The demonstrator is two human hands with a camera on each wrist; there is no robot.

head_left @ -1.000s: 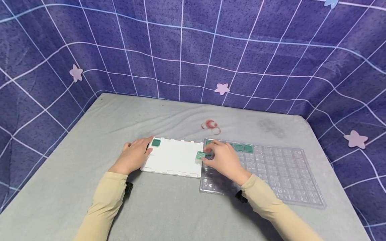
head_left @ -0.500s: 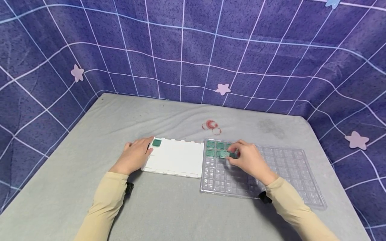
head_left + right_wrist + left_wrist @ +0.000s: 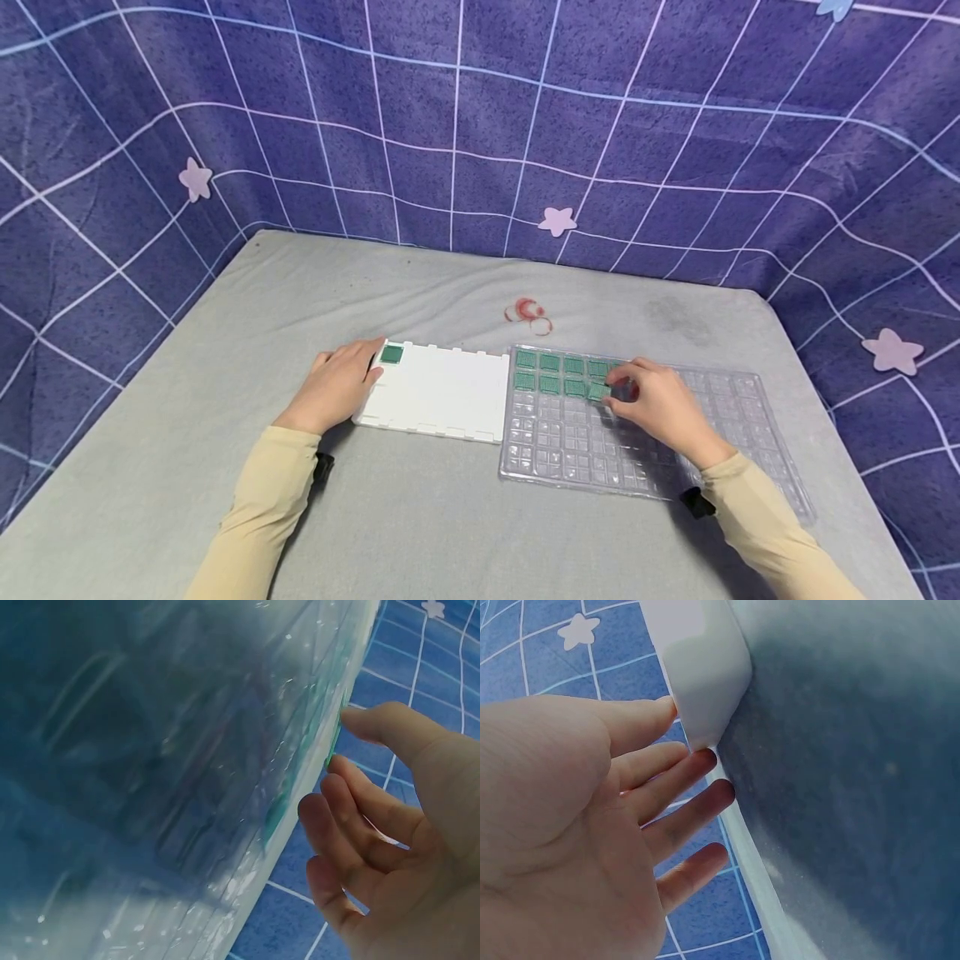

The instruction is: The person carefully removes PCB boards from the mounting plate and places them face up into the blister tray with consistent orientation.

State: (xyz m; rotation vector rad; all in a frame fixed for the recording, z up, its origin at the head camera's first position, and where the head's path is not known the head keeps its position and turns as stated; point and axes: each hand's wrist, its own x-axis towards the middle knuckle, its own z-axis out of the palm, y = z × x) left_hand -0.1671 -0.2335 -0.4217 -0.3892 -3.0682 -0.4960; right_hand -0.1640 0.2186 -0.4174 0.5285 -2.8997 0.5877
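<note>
In the head view, my right hand (image 3: 660, 408) pinches a small square green chip (image 3: 598, 392) between thumb and fingertips. It is low over the second row of a clear plastic compartment tray (image 3: 585, 462), beside other green chips (image 3: 549, 385); I cannot tell whether the held chip touches its compartment. The right wrist view shows the thumb and index fingertip of my right hand (image 3: 397, 810) at the tray's edge. On the left, my left hand (image 3: 337, 387) holds the left edge of a flat white tray (image 3: 442, 392). One green chip (image 3: 392, 354) lies in its far left corner.
The white tray's right edge meets the left edge of the clear tray. Both lie on a grey cloth-covered table (image 3: 420, 517) with a red stain (image 3: 527, 310) behind them. A purple grid-patterned curtain (image 3: 420, 125) surrounds the back and sides.
My right hand has carried the chip rightward, from the white tray's right edge to the clear tray's second row, uncovering several chips. My left hand stays at the white tray's edge.
</note>
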